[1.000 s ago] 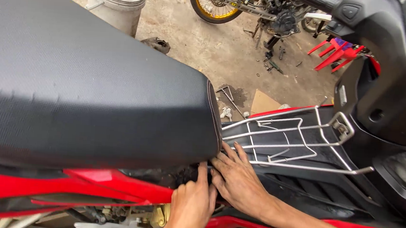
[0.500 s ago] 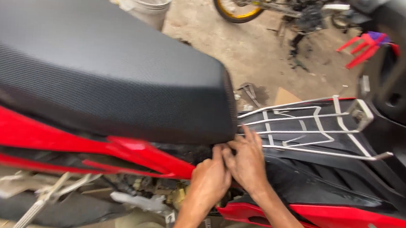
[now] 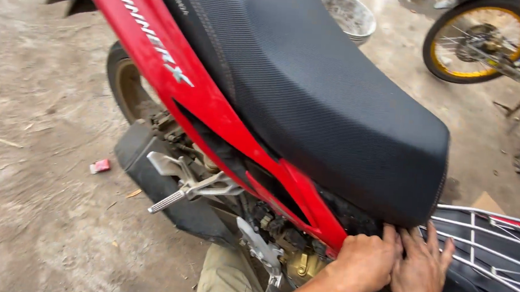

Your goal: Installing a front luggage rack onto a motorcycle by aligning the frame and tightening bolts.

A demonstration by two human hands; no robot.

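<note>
Since the earlier frame the view has swung to the left, so now the rear wheel (image 3: 131, 88) and much bare ground (image 3: 34, 148) are seen, while both hands stayed under the front edge of the black seat (image 3: 313, 89). Left hand (image 3: 366, 260) is curled, its fingers bent onto the dark gap below the seat; what it grips I cannot tell. Right hand (image 3: 418, 276) lies just beside it, fingers nearly straight, touching the same edge next to the white wire rack (image 3: 491, 241). Red side panel (image 3: 213, 118) runs down to the hands. Ground is dusty concrete, open at left; a bucket (image 3: 349, 15) and yellow-rimmed wheel (image 3: 478, 39) stand well apart behind
</note>
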